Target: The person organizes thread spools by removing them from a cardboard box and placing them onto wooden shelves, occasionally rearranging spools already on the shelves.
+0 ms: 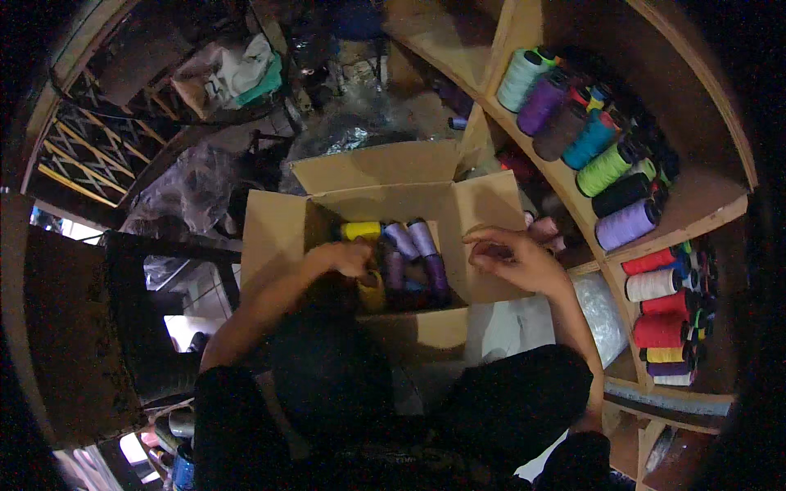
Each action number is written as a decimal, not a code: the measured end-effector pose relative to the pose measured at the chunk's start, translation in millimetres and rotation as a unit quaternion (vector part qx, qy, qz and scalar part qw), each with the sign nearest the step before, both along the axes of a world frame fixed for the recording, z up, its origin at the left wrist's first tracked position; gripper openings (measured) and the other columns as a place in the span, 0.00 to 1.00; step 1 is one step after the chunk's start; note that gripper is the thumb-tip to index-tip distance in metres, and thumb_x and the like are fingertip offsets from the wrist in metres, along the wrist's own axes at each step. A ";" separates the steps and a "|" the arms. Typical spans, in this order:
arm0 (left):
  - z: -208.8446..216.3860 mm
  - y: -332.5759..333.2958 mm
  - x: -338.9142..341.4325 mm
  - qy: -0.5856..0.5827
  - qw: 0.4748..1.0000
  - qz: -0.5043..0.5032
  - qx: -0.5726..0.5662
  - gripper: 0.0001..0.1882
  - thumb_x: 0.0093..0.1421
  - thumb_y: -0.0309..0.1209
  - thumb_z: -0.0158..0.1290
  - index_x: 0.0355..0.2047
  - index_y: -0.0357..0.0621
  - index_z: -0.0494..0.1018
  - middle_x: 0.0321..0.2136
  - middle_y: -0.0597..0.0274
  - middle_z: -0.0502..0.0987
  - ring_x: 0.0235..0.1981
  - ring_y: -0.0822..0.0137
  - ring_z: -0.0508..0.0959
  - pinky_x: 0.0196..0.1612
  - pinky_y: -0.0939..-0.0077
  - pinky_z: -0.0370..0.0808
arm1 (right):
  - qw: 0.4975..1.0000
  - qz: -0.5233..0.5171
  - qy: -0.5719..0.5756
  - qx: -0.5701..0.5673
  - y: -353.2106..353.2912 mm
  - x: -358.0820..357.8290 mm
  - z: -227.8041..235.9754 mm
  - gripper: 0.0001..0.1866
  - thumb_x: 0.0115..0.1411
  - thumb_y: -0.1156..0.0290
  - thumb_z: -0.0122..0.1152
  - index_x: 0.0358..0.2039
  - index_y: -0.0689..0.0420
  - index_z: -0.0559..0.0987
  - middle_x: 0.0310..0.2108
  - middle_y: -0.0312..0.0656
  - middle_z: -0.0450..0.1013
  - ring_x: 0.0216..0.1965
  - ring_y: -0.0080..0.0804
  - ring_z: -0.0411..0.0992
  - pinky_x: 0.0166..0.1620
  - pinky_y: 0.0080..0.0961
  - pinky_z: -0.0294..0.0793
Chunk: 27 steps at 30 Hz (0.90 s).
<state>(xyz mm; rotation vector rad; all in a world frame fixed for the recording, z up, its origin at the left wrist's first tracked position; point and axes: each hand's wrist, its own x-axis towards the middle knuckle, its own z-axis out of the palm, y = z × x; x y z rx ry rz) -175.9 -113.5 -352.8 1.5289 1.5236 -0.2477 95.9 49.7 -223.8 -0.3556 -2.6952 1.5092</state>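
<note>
An open cardboard box stands in front of me with its flaps spread. Inside lie thread spools: a yellow spool at the far left, lilac spools beside it and dark purple spools nearer. My left hand reaches over the box's left side, its bent fingers closed at the top of a second yellow thread spool. The fingertips are dim and partly hidden. Above the right flap is my right hand, fingers curved and apart from the thumb, with nothing seen between them.
Wooden shelves curve along the right, bearing thread spools such as a lime green one and a red one. Clear plastic wrap lies to the left. A dark frame stands at left. My knees are close below the box.
</note>
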 end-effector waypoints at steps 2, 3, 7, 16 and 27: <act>25.0 2.7 -11.8 -0.101 0.990 0.077 0.060 0.24 0.51 0.48 0.54 0.37 0.39 0.76 0.30 0.53 0.78 0.34 0.61 0.76 0.39 0.67 0.72 | 0.999 -0.019 -0.020 -0.031 1.0 4.2 -0.1 0.20 0.57 0.60 0.57 0.48 0.53 0.70 0.40 0.42 0.73 0.41 0.33 0.72 0.47 0.29 0.69; 29.1 -0.1 -22.3 -0.144 0.979 0.107 0.093 0.24 0.51 0.47 0.55 0.38 0.39 0.76 0.31 0.53 0.78 0.35 0.62 0.76 0.38 0.68 0.72 | 1.000 -0.001 -0.010 -0.010 -1.2 1.8 -0.3 0.20 0.57 0.63 0.57 0.49 0.55 0.70 0.39 0.41 0.72 0.41 0.31 0.72 0.46 0.27 0.69; 80.0 18.4 -27.2 -0.317 0.899 0.254 0.161 0.18 0.53 0.38 0.56 0.40 0.38 0.76 0.43 0.62 0.71 0.40 0.68 0.74 0.35 0.78 0.73 | 0.998 -0.001 0.007 0.063 -11.7 -9.8 10.6 0.22 0.55 0.67 0.60 0.50 0.57 0.69 0.41 0.43 0.71 0.43 0.30 0.71 0.45 0.26 0.70; 185.3 112.4 52.8 -0.533 0.801 0.199 0.185 0.21 0.56 0.36 0.53 0.45 0.32 0.69 0.47 0.59 0.68 0.46 0.66 0.71 0.42 0.75 0.72 | 0.972 -0.166 0.084 0.147 -6.9 21.0 92.0 0.33 0.47 0.58 0.65 0.50 0.59 0.66 0.38 0.53 0.71 0.42 0.47 0.71 0.43 0.35 0.70; 303.6 109.4 200.7 -0.635 0.713 0.140 0.262 0.31 0.53 0.21 0.53 0.57 0.40 0.56 0.44 0.58 0.68 0.41 0.67 0.73 0.41 0.71 0.76 | 0.819 -0.416 0.386 0.081 -69.0 181.7 233.1 0.33 0.47 0.60 0.68 0.49 0.62 0.66 0.41 0.40 0.70 0.42 0.27 0.69 0.46 0.25 0.69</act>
